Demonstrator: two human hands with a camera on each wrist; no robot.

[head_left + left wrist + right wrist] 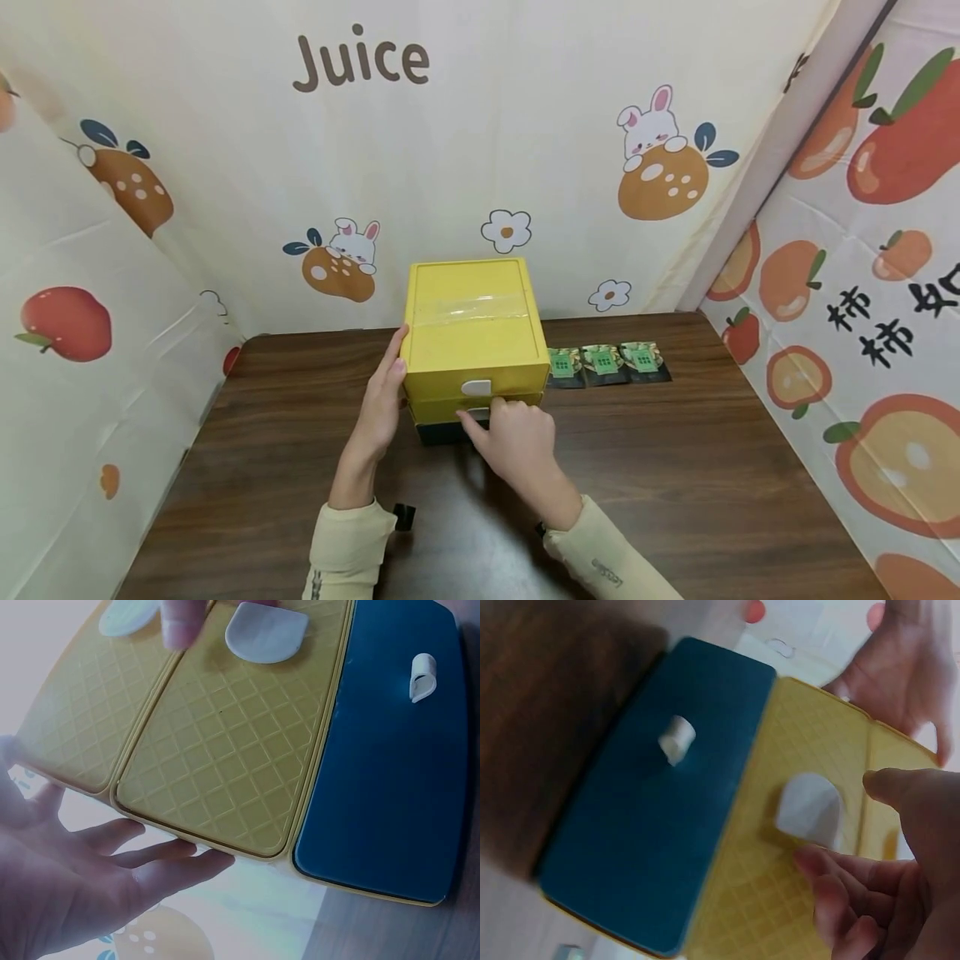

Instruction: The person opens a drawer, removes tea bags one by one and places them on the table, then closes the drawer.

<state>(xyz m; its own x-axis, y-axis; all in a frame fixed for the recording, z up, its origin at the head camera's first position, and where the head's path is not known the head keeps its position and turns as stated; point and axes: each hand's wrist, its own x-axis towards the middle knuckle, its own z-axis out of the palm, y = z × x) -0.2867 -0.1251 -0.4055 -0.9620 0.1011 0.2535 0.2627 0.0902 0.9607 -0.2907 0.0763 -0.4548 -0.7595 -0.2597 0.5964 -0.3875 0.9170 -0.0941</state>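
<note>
A yellow drawer box stands on the table, with clear tape across its top. Two fronts are yellow with a diamond pattern, and the lowest drawer front is dark blue; all look closed. My left hand rests against the box's left side, fingers extended along it. At the middle drawer, curled fingers of my right hand meet the edge of its white tab handle, while the thumb sticks out apart from it. A smaller curled white tab sits on the blue front.
Several flat green-and-black packets lie in a row on the table to the right of the box. A printed curtain hangs behind the brown wooden table, and more printed cloth hangs at both sides.
</note>
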